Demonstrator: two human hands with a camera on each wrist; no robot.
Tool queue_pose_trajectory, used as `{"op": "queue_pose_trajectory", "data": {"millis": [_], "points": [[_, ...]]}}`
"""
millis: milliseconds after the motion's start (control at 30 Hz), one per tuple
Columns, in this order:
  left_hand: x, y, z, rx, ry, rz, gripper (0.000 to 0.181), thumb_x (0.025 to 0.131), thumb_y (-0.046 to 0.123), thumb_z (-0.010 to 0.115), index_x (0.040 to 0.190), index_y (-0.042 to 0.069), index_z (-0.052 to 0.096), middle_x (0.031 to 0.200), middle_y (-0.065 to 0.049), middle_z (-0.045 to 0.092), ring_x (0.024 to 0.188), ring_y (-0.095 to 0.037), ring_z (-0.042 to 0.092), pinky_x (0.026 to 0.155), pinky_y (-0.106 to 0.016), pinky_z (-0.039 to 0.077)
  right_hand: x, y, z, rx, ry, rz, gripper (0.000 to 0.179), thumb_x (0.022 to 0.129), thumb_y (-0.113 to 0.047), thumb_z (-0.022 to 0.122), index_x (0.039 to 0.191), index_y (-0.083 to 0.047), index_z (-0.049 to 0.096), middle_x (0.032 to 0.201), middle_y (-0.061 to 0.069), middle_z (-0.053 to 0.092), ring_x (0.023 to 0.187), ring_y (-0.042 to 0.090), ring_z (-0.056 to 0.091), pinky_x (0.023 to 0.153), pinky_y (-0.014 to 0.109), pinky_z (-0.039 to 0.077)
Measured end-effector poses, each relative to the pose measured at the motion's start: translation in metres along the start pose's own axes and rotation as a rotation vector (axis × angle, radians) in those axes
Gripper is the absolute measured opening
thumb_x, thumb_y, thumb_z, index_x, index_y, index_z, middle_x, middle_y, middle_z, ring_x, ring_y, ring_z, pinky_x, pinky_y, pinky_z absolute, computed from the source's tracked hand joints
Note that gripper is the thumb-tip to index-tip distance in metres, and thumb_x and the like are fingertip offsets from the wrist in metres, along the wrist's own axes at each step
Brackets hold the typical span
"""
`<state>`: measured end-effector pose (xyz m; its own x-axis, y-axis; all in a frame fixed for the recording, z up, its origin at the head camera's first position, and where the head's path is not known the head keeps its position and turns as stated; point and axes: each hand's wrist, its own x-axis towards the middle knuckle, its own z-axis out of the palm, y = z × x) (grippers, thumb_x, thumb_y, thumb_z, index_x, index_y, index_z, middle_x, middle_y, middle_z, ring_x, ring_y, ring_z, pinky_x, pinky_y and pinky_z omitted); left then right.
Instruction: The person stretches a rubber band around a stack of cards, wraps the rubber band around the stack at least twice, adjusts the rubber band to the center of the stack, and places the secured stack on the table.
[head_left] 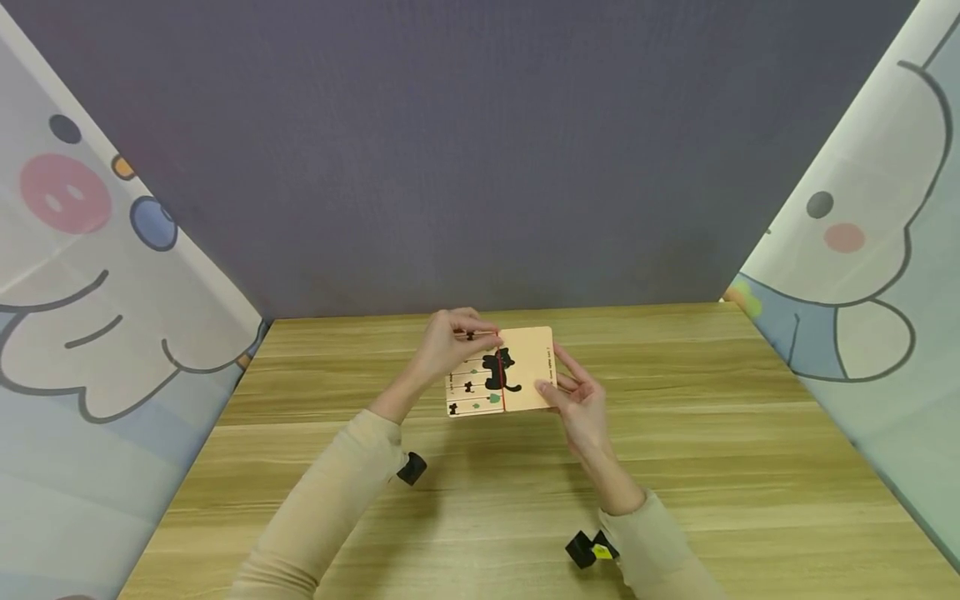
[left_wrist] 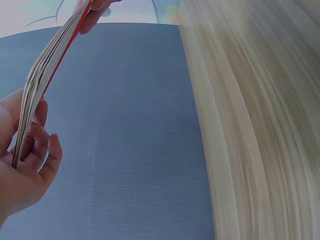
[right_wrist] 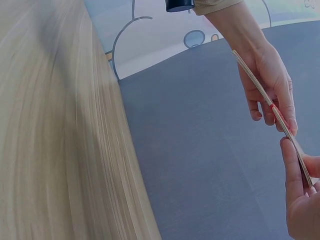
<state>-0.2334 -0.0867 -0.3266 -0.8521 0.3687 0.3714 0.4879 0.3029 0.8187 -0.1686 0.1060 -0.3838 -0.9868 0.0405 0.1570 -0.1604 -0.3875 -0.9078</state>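
A small cream notebook point(head_left: 527, 358) with a black cat drawing is held up over the table, a red band point(head_left: 502, 387) running across its middle. Its left half has lines, little black cats and green shapes. My left hand point(head_left: 444, 342) reaches over that half, thumb and index finger pinching the red band at the far edge. My right hand point(head_left: 583, 408) grips the right end, thumb on top and fingers underneath. Seen edge-on in the left wrist view, the layered pages point(left_wrist: 37, 80) are slightly bowed, with red along one side.
Below lies a wood-grain table point(head_left: 712, 433). A dark grey panel point(head_left: 487, 167) rises behind it, with cartoon-printed sheets point(head_left: 67, 333) on both sides. Black devices point(head_left: 581, 550) sit at both wrists, near the beige sleeves point(head_left: 330, 492).
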Motion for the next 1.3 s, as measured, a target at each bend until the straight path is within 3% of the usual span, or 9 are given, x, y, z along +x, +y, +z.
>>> {"op": "queue_pose_trajectory", "data": {"millis": [267,467,667,967,1200,1300], "points": [[0.004,0.006,-0.002,0.025,0.055,0.071,0.016,0.074,0.011,0.072,0.088,0.002,0.07,0.086,-0.005,0.064,0.068,-0.015,0.053,0.061,-0.028,0.05,-0.002,0.0,-0.002,-0.012,-0.009,0.008,0.061,0.077,0.019,0.052,0.132,-0.002,0.039,0.088,0.003,0.067,0.076,0.021,0.065,0.06,0.032,0.054],[-0.001,0.017,-0.003,0.043,0.166,0.077,0.018,0.074,0.012,0.072,0.09,0.003,0.069,0.088,-0.007,0.065,0.077,-0.016,0.057,0.071,-0.029,0.049,-0.001,0.001,-0.005,-0.002,0.016,0.005,0.061,0.076,0.019,0.052,0.132,-0.002,0.038,0.089,0.003,0.067,0.077,0.02,0.065,0.061,0.032,0.053],[-0.013,0.027,-0.002,-0.053,0.243,0.097,0.016,0.075,0.004,0.069,0.089,-0.004,0.068,0.087,-0.016,0.064,0.076,-0.022,0.058,0.071,-0.036,0.05,0.001,0.0,-0.007,0.021,0.029,-0.002,0.061,0.077,0.02,0.051,0.133,0.0,0.036,0.086,0.003,0.068,0.074,0.017,0.065,0.06,0.029,0.053],[-0.033,0.026,0.004,-0.185,0.319,0.06,0.016,0.077,0.0,0.067,0.089,-0.009,0.066,0.088,-0.017,0.064,0.077,-0.015,0.058,0.068,-0.029,0.051,0.006,-0.005,-0.008,0.034,0.053,-0.028,0.061,0.077,0.019,0.052,0.132,-0.002,0.038,0.075,0.002,0.067,0.063,0.013,0.063,0.055,0.029,0.053],[-0.054,0.04,0.014,-0.259,0.426,-0.063,0.016,0.076,-0.009,0.064,0.09,-0.016,0.062,0.093,-0.027,0.059,0.08,-0.021,0.056,0.069,-0.03,0.052,0.009,-0.008,-0.01,0.029,0.072,-0.031,0.06,0.077,0.019,0.052,0.132,-0.002,0.039,0.079,0.003,0.068,0.066,0.014,0.064,0.055,0.026,0.053],[-0.061,0.033,0.019,-0.291,0.485,-0.084,0.017,0.075,-0.01,0.064,0.091,-0.016,0.061,0.095,-0.026,0.058,0.081,-0.023,0.056,0.067,-0.026,0.052,0.009,-0.008,-0.01,0.041,0.068,-0.032,0.06,0.077,0.019,0.052,0.132,-0.002,0.038,0.079,0.002,0.068,0.066,0.014,0.064,0.055,0.026,0.053]]}}
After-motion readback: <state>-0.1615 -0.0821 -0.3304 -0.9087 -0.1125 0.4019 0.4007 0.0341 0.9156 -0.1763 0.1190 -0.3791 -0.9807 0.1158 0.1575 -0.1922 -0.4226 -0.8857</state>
